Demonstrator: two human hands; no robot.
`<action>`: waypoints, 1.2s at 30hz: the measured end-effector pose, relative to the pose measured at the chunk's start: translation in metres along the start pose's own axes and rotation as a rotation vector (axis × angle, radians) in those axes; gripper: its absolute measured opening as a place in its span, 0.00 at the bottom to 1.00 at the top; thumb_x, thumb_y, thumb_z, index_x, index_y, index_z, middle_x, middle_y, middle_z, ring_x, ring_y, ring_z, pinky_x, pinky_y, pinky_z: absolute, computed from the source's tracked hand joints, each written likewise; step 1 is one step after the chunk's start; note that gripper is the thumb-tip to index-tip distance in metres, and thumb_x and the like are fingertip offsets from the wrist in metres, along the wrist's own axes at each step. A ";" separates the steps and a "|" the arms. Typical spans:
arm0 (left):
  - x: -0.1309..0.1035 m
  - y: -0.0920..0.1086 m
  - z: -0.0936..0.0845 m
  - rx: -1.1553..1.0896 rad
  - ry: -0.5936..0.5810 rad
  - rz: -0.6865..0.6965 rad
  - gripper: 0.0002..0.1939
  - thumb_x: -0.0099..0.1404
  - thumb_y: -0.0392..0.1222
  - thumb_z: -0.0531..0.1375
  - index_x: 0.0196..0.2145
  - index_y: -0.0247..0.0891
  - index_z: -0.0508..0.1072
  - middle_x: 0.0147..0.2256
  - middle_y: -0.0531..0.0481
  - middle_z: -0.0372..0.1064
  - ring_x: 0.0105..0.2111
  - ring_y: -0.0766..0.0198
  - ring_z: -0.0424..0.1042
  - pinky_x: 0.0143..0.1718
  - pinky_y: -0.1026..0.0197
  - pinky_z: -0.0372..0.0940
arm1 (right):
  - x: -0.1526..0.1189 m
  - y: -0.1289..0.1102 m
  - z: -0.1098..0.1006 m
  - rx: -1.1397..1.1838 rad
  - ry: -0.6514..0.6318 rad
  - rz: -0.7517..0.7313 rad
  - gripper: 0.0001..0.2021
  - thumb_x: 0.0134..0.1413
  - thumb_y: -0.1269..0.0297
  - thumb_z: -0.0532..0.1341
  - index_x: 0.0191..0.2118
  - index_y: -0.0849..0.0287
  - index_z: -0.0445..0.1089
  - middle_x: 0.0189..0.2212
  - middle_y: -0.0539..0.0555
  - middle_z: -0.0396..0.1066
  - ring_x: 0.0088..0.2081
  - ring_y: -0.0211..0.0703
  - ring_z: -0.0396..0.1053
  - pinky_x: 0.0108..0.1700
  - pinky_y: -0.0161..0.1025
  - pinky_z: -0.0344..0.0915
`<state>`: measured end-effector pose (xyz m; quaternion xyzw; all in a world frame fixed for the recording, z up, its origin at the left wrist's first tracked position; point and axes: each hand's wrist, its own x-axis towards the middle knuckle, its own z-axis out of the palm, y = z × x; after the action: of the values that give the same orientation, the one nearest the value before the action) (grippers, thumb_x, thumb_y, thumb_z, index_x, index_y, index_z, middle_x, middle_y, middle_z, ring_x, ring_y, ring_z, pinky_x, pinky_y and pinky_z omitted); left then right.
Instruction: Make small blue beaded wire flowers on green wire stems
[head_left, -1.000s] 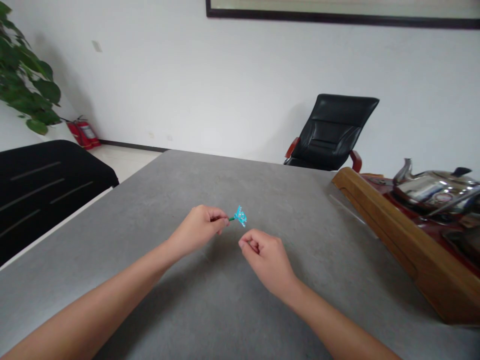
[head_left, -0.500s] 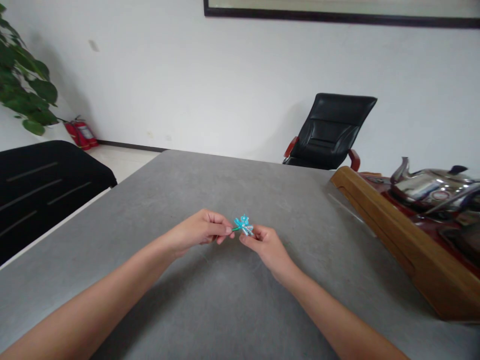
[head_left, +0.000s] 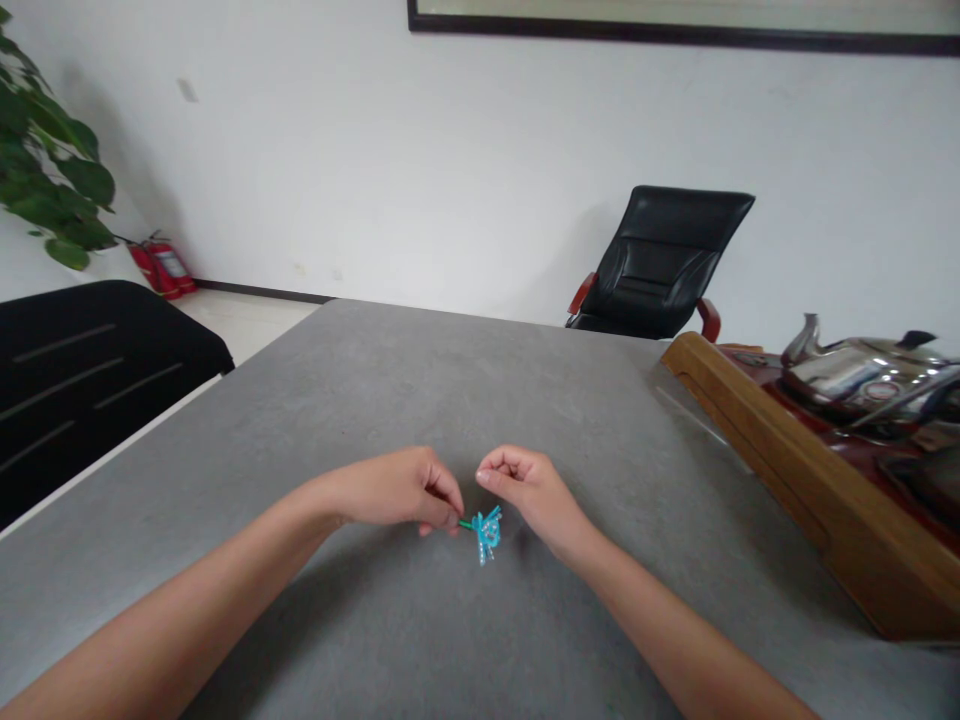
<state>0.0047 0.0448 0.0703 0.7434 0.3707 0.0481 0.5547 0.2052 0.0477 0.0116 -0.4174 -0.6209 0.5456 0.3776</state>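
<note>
A small blue beaded flower point(head_left: 487, 534) with a short green stem hangs just above the grey table, its head pointing right and its petals studded with clear beads. My left hand point(head_left: 412, 490) pinches the green stem between thumb and fingertips. To the upper right of the flower, my right hand point(head_left: 529, 490) is closed, thumb tip against the bent fingers, and nothing shows between them. A small gap separates it from the petals.
The grey table point(head_left: 450, 370) spreads out under both hands. On the right stands a wooden tea tray point(head_left: 780, 470) with a metal kettle point(head_left: 862, 375). A black chair point(head_left: 667, 260) is behind the far edge, another black chair point(head_left: 97, 370) at the left.
My left hand has lowered the flower towards me, and its head has turned downward. My right hand has let go of the petals and stays almost in place.
</note>
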 end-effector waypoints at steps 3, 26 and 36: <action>-0.001 0.002 0.001 0.097 0.019 -0.004 0.10 0.57 0.39 0.56 0.29 0.36 0.77 0.19 0.56 0.63 0.21 0.70 0.60 0.23 0.68 0.53 | -0.003 -0.008 -0.001 -0.057 -0.001 -0.036 0.08 0.50 0.61 0.60 0.26 0.60 0.67 0.17 0.44 0.54 0.21 0.33 0.50 0.24 0.33 0.47; 0.009 0.002 -0.005 -0.122 0.541 -0.066 0.13 0.58 0.47 0.56 0.29 0.32 0.73 0.19 0.56 0.61 0.18 0.72 0.52 0.20 0.68 0.47 | -0.027 -0.027 0.014 -0.423 0.154 -0.159 0.08 0.53 0.66 0.57 0.25 0.58 0.67 0.16 0.44 0.52 0.20 0.34 0.51 0.24 0.33 0.48; 0.009 0.004 -0.004 -0.392 0.399 -0.070 0.12 0.56 0.46 0.59 0.30 0.32 0.71 0.18 0.58 0.58 0.16 0.75 0.45 0.18 0.68 0.38 | -0.002 0.003 0.003 0.063 0.101 0.020 0.10 0.46 0.59 0.62 0.24 0.59 0.63 0.17 0.43 0.52 0.21 0.32 0.47 0.24 0.33 0.45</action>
<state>0.0112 0.0534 0.0724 0.5844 0.4819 0.2450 0.6051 0.2040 0.0446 0.0084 -0.4385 -0.5796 0.5468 0.4157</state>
